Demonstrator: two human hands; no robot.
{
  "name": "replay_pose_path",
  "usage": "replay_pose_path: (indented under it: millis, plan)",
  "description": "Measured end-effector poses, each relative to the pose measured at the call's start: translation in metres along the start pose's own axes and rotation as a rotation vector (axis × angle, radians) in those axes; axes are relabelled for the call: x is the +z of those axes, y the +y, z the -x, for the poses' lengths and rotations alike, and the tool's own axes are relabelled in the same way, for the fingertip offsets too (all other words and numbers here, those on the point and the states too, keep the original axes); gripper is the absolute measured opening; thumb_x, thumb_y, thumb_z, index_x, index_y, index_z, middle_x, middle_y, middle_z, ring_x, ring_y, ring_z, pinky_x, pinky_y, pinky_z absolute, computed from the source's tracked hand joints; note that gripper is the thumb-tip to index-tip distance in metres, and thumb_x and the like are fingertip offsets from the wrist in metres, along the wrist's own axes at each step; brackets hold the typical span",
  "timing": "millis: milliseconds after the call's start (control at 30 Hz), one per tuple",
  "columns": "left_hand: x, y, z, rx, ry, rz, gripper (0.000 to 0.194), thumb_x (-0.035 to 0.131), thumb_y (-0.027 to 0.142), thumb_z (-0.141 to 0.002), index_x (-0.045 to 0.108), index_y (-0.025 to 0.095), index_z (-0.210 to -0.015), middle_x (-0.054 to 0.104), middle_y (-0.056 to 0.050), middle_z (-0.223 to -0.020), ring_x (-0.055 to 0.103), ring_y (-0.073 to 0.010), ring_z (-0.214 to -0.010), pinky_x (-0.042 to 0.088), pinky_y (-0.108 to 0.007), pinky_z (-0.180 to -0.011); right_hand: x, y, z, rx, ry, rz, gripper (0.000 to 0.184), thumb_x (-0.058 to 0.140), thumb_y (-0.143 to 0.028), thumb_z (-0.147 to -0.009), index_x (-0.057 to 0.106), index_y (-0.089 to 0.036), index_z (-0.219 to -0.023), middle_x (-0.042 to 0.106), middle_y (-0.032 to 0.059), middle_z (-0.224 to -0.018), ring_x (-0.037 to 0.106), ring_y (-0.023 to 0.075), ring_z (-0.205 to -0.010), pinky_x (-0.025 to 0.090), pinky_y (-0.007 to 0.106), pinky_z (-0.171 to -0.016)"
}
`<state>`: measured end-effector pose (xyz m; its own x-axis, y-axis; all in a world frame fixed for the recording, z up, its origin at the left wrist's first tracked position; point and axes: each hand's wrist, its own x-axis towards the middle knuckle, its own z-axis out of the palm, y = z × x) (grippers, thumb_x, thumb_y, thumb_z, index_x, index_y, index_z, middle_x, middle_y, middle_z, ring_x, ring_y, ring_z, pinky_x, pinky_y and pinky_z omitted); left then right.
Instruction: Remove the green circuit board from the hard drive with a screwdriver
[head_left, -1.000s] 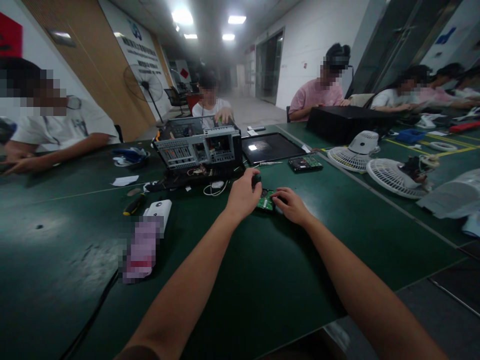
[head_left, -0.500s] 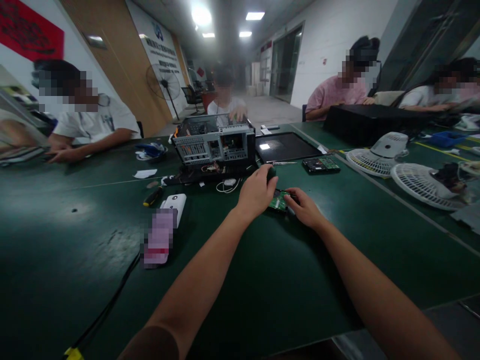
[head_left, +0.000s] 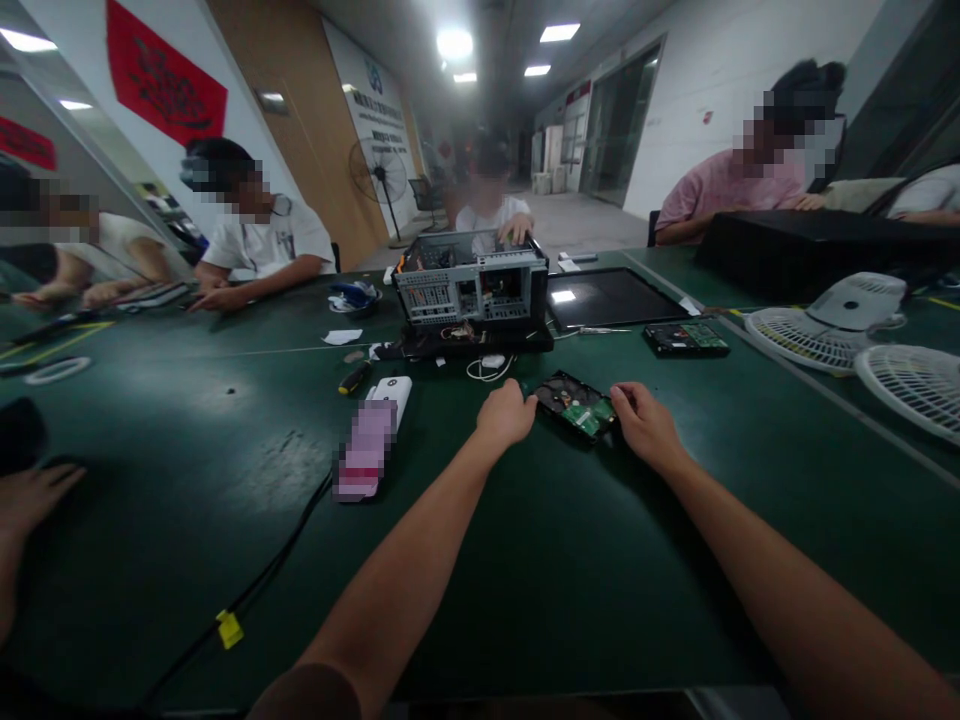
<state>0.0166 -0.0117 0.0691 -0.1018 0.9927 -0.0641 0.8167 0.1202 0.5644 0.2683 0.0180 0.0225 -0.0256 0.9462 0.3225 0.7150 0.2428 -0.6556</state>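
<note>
The left hand was curled beside the left corner of a hard drive, its thumb close to that corner; whether anything was gripped in it could not be told. By the thumb and fingers of the right hand, the drive was pinched at its right edge. The drive was thus placed between both hands, its green circuit board turned up, above the counter; whether the counter was touched by it could not be made out. Beyond the left hand, a white cable was seen in front of an opened computer case, whose top was reached by a co-worker's hand. A second drive was set beyond the right hand, near a dark flat panel. To the left, a yellow-and-black screwdriver was seen near a white device.
</note>
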Motion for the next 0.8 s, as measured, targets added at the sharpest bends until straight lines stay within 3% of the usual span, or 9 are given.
replay_pose_path:
  millis: [200, 333, 400, 533, 667, 800]
  plan:
    - [0.002, 0.003, -0.002, 0.006, -0.049, -0.065, 0.038, 0.054, 0.047, -0.093, 0.059, 0.015, -0.113, 0.07, -0.022, -0.115, 0.067, -0.0351, -0.109, 0.049, -0.038, -0.084, -0.007, -0.028, 0.016, 0.142, -0.056, 0.113, 0.046, 0.046, -0.053, -0.097, 0.058, -0.018, -0.124, 0.075, 0.0141, -0.102, 0.072, 0.0306, -0.087, 0.052, 0.042, -0.08]
    - [0.001, 0.006, -0.008, 0.045, -0.066, -0.1, 0.041, 0.054, 0.049, -0.092, 0.06, 0.015, -0.113, 0.069, -0.022, -0.118, 0.066, -0.0353, -0.112, 0.049, -0.039, -0.087, 0.0, -0.035, 0.022, 0.238, -0.222, -0.15, 0.046, 0.048, -0.046, -0.096, 0.048, -0.02, -0.134, 0.074, 0.0102, -0.095, 0.072, 0.0232, -0.064, 0.057, 0.038, -0.067]
    - [0.0, 0.004, -0.01, 0.049, -0.076, -0.115, 0.039, 0.053, 0.047, -0.092, 0.06, 0.015, -0.113, 0.07, -0.022, -0.118, 0.066, -0.0351, -0.111, 0.049, -0.039, -0.086, 0.005, -0.03, 0.021, 0.276, -0.297, -0.29, 0.045, 0.049, -0.037, -0.095, 0.044, -0.02, -0.136, 0.072, 0.0103, -0.1, 0.072, 0.0208, -0.062, 0.058, 0.036, -0.062]
    - [-0.001, 0.002, -0.012, 0.06, -0.087, -0.116, 0.033, 0.051, 0.038, -0.093, 0.06, 0.015, -0.114, 0.07, -0.021, -0.117, 0.068, -0.0335, -0.106, 0.051, -0.037, -0.081, 0.009, -0.012, 0.011, 0.147, -0.248, -0.22, 0.049, 0.055, -0.02, -0.085, 0.048, -0.02, -0.134, 0.065, 0.0144, -0.123, 0.074, 0.0203, -0.08, 0.061, 0.037, -0.075]
    - [-0.002, 0.005, -0.013, 0.11, -0.097, -0.114, 0.035, 0.053, 0.036, -0.092, 0.058, 0.015, -0.118, 0.069, -0.021, -0.12, 0.067, -0.0327, -0.109, 0.05, -0.036, -0.082, 0.006, 0.0, 0.0, -0.059, -0.317, -0.197, 0.08, 0.072, -0.028, -0.076, 0.037, -0.022, -0.148, 0.053, 0.0168, -0.144, 0.064, 0.029, -0.115, 0.057, 0.044, -0.093]
    - [-0.002, 0.012, -0.023, 0.195, -0.115, -0.113, 0.036, 0.06, 0.036, -0.088, 0.06, 0.015, -0.117, 0.07, -0.022, -0.119, 0.068, -0.0344, -0.108, 0.05, -0.038, -0.084, 0.001, 0.0, -0.002, -0.076, -0.382, -0.171, 0.099, 0.078, -0.036, -0.072, 0.025, -0.023, -0.156, 0.054, 0.0169, -0.142, 0.065, 0.0296, -0.109, 0.056, 0.048, -0.094]
